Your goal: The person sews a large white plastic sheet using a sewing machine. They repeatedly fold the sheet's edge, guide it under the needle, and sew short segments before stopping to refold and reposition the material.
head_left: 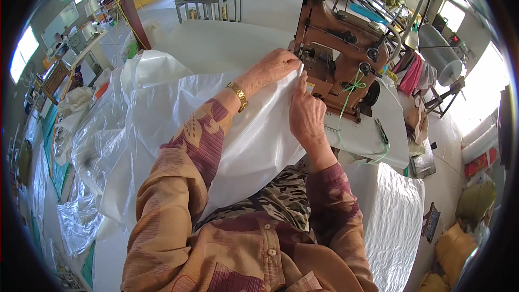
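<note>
the left hand [282,64] pinches the sheet [259,130] by its edge beside the machine [324,21], the right hand [307,112] has its forefinger out, any grip unclear, and draped weight could drag that edge crooked.

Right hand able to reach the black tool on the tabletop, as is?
Probably yes: nothing tall seems to block the tabletop between right hand and black tool, though thin green thread lies in between.
</note>
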The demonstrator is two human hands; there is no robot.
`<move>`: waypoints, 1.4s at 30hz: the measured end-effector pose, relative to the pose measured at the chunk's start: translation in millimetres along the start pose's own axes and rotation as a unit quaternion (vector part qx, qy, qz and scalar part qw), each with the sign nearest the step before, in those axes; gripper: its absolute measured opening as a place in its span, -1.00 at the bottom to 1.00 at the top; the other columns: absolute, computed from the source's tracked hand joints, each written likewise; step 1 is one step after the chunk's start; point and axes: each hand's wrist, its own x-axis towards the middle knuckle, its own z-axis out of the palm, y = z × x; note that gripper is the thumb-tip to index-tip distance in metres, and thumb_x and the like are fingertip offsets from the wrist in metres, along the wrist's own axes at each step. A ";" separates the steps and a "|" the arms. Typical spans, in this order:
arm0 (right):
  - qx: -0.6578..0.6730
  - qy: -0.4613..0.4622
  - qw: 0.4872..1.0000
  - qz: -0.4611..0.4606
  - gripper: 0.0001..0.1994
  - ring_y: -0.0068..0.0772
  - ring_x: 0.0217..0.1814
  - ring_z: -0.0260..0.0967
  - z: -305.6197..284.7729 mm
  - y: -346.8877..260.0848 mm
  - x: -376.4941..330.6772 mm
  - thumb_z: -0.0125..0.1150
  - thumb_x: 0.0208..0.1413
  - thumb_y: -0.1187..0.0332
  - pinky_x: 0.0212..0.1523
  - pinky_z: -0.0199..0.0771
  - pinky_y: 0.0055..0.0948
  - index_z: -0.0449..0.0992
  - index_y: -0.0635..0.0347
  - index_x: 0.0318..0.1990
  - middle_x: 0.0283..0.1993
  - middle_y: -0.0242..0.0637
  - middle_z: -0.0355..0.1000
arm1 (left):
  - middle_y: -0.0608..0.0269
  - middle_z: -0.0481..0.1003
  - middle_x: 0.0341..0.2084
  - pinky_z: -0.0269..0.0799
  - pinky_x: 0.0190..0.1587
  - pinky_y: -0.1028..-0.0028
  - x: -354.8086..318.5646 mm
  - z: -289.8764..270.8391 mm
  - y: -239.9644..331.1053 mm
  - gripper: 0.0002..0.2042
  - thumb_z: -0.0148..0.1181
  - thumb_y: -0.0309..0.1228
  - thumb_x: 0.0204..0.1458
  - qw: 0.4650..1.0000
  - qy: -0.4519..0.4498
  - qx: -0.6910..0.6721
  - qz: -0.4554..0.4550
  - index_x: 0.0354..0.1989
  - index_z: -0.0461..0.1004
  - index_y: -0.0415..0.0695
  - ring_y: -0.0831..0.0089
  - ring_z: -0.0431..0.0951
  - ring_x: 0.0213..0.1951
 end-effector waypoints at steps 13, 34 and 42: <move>0.185 0.076 0.966 -0.166 -0.66 -0.04 -0.17 0.47 18.4 78.8 38.3 0.26 0.03 0.46 -0.15 0.46 -0.14 0.46 0.17 0.01 -0.28 -0.13 0.48 | 0.43 0.06 -0.65 0.11 -0.48 0.38 7.7 -1.6 -29.7 -0.63 0.11 -0.29 0.27 0.998 -0.047 -0.025 -0.039 -0.51 0.22 -0.27 0.60 0.06 -0.50; -0.031 0.284 0.940 -0.187 -0.74 -0.43 0.09 0.40 107.2 83.2 61.3 0.23 0.00 0.40 0.29 0.24 -0.02 0.48 0.04 -0.11 -0.05 -0.47 0.44 | 0.15 0.60 -0.50 0.49 -0.31 0.37 16.5 31.4 -91.1 -0.89 0.27 -0.42 0.00 0.982 0.109 -0.080 -0.130 -0.40 0.54 -0.21 0.34 0.60 -0.42; -0.088 0.292 0.942 -0.139 -0.71 -0.46 0.08 0.40 120.6 83.4 65.7 0.29 0.00 0.35 0.27 0.24 -0.07 0.49 -0.03 -0.07 -0.02 -0.50 0.42 | 0.27 0.55 -0.42 0.47 -0.27 0.51 40.8 46.4 -115.2 -0.93 0.21 -0.57 0.07 0.979 0.103 -0.068 -0.164 -0.29 0.47 -0.24 0.55 0.55 -0.33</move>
